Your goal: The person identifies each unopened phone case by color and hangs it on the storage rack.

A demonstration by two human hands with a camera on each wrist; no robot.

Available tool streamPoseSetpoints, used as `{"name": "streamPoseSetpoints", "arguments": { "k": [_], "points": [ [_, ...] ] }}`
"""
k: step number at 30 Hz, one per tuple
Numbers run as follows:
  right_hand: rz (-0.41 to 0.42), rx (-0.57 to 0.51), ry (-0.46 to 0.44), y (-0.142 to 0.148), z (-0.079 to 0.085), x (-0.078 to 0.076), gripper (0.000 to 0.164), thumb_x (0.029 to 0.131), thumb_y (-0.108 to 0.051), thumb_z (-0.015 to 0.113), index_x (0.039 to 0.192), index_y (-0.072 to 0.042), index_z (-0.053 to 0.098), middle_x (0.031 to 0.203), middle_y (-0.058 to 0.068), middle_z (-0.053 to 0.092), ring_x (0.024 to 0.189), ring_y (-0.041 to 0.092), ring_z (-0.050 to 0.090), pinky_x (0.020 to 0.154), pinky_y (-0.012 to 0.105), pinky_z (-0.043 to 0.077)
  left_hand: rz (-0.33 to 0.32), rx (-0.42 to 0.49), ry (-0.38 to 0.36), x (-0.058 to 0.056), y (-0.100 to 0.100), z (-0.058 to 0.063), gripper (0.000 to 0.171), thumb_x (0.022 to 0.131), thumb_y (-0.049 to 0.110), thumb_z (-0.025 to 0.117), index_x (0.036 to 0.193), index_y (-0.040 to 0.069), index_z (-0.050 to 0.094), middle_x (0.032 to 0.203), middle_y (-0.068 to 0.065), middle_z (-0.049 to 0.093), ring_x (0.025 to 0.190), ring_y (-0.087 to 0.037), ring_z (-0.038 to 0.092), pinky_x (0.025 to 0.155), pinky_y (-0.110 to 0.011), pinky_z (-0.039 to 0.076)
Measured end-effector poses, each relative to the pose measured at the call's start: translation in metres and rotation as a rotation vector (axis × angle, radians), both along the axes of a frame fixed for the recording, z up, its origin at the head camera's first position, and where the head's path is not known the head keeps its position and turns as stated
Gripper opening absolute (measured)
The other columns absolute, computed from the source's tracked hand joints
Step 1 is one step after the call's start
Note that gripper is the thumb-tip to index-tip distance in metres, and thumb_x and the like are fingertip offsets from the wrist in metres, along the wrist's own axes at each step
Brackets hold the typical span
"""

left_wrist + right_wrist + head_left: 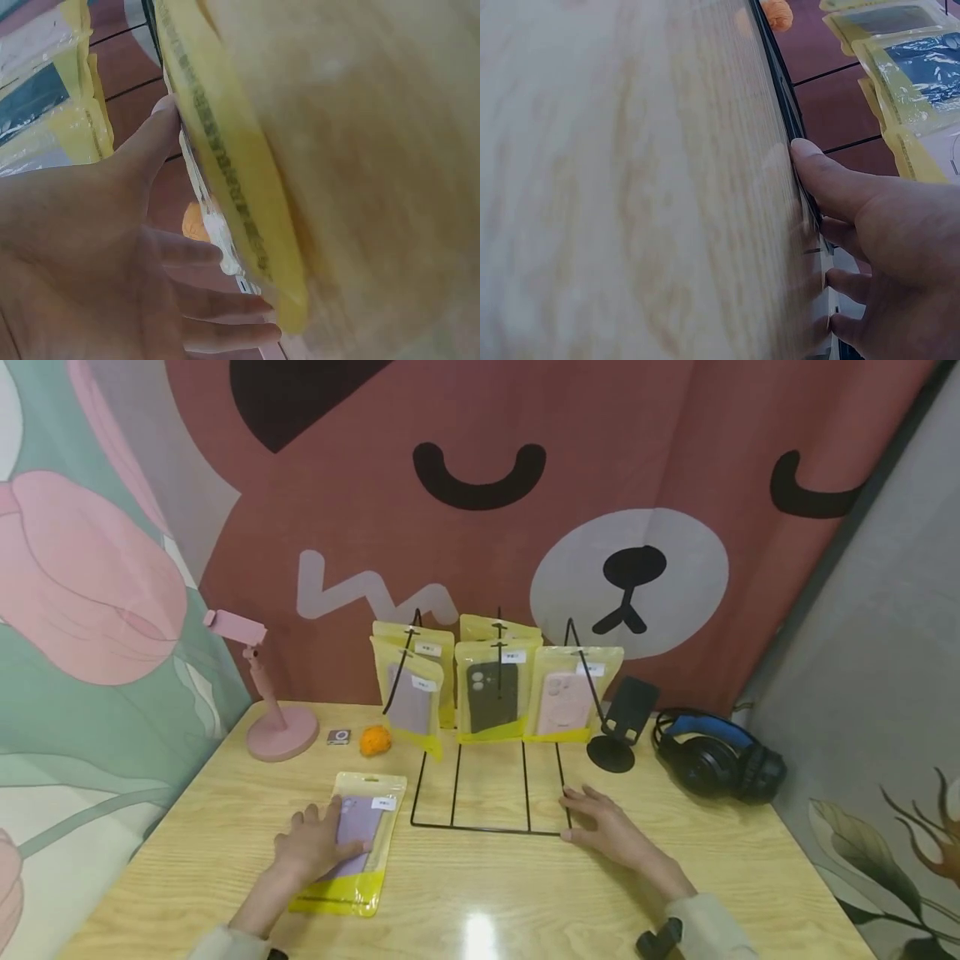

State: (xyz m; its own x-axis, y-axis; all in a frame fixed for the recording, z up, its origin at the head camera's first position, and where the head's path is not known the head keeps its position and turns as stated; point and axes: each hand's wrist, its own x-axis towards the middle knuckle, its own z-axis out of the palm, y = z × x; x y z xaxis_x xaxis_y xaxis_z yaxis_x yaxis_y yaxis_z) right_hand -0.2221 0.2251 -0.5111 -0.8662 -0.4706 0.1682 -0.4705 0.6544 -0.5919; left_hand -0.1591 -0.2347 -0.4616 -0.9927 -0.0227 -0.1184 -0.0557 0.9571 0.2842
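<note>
My left hand rests on a clear pouch with a yellow bottom band, which lies flat on the table. Inside it is a purple phone case. The left wrist view shows the thumb and fairly straight fingers against the pouch. My right hand touches the front right corner of a black wire display rack. In the right wrist view its thumb lies at the rack's bar, with the other fingers extended near the tabletop. Several pouched phone cases hang from the rack, including a black one and a pink one.
A pink lamp-like stand, a small silver gadget and an orange lump stand behind the left hand. To the rack's right are a black phone stand and headphones. A bear-print curtain hangs behind.
</note>
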Motion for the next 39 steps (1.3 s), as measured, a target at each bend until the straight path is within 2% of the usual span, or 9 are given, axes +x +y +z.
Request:
{"name": "streamPoseSetpoints", "arguments": {
  "k": [7,14,19,22,24,28,31,35,39],
  "points": [
    [-0.005,-0.011,0.002,0.001,0.0,0.001,0.061,0.085,-0.036,0.072,0.134,-0.005,0.056,0.147,0.015,0.044,0.138,0.048,0.025,0.103,0.072,0.023,-0.07,0.014,0.051,-0.003,0.002,-0.005,0.086,0.08,0.045,0.074,0.142,-0.004,0.039,0.121,-0.034,0.048,0.106,-0.049,0.049,0.077,-0.069,0.044],
    [-0.004,-0.003,-0.011,-0.001,0.001,0.002,0.061,0.084,-0.037,0.072,0.135,-0.005,0.056,0.147,0.013,0.043,0.138,0.048,0.024,0.103,0.071,0.023,-0.091,0.28,0.126,-0.007,-0.009,-0.006,0.085,0.07,0.014,0.085,0.139,0.0,0.039,0.108,-0.029,0.04,0.084,-0.034,0.051,0.059,-0.039,0.051],
    [-0.007,-0.002,-0.013,-0.002,0.001,0.002,0.061,0.084,-0.036,0.072,0.135,-0.006,0.056,0.147,0.013,0.043,0.139,0.047,0.024,0.104,0.071,0.022,-0.131,0.389,0.157,-0.01,-0.021,-0.001,0.06,0.081,0.0,0.072,0.136,0.002,0.047,0.12,-0.034,0.047,0.096,-0.04,0.057,0.076,-0.05,0.053],
    [0.001,-0.002,0.003,-0.002,0.0,0.002,0.06,0.085,-0.035,0.072,0.134,-0.005,0.057,0.146,0.015,0.044,0.138,0.049,0.025,0.103,0.072,0.022,-0.19,0.43,0.234,-0.007,-0.033,0.009,0.04,0.085,-0.004,0.065,0.125,0.002,0.061,0.127,-0.03,0.056,0.115,-0.045,0.054,0.09,-0.057,0.047],
    [0.008,0.001,0.022,-0.002,0.0,0.002,0.059,0.085,-0.035,0.071,0.134,-0.005,0.057,0.145,0.016,0.045,0.137,0.05,0.026,0.102,0.073,0.023,-0.218,0.47,0.279,-0.003,-0.041,0.02,0.033,0.087,-0.004,0.063,0.119,0.005,0.066,0.129,-0.025,0.057,0.123,-0.041,0.05,0.098,-0.043,0.047],
    [0.011,-0.002,0.051,-0.002,0.0,0.001,0.058,0.084,-0.032,0.072,0.133,-0.003,0.057,0.144,0.018,0.046,0.135,0.052,0.027,0.101,0.074,0.023,-0.243,0.567,0.346,0.011,-0.053,0.048,0.029,0.091,0.009,0.065,0.12,0.014,0.068,0.128,-0.012,0.061,0.116,-0.009,0.054,0.086,-0.013,0.044],
    [0.003,-0.005,0.043,-0.001,0.001,0.001,0.058,0.084,-0.03,0.073,0.132,-0.003,0.058,0.144,0.018,0.046,0.136,0.052,0.026,0.101,0.073,0.023,-0.257,0.692,0.391,0.02,-0.056,0.065,0.032,0.092,0.011,0.064,0.124,0.014,0.066,0.129,0.001,0.061,0.109,0.005,0.051,0.077,-0.012,0.046],
    [-0.006,-0.005,0.007,0.0,0.002,0.001,0.058,0.084,-0.032,0.073,0.134,-0.005,0.057,0.146,0.016,0.045,0.138,0.05,0.025,0.103,0.072,0.022,-0.296,0.863,0.433,0.028,-0.051,0.081,0.036,0.092,-0.001,0.061,0.128,0.004,0.061,0.131,0.009,0.059,0.121,-0.001,0.046,0.079,-0.015,0.049],
    [-0.007,-0.001,-0.016,0.0,0.001,0.0,0.06,0.085,-0.035,0.071,0.135,-0.006,0.056,0.147,0.013,0.043,0.139,0.048,0.023,0.104,0.072,0.021,-0.35,1.0,0.471,0.03,-0.041,0.09,0.036,0.088,-0.01,0.06,0.123,-0.003,0.062,0.128,0.005,0.062,0.122,-0.007,0.047,0.083,-0.015,0.049]
  ]
}}
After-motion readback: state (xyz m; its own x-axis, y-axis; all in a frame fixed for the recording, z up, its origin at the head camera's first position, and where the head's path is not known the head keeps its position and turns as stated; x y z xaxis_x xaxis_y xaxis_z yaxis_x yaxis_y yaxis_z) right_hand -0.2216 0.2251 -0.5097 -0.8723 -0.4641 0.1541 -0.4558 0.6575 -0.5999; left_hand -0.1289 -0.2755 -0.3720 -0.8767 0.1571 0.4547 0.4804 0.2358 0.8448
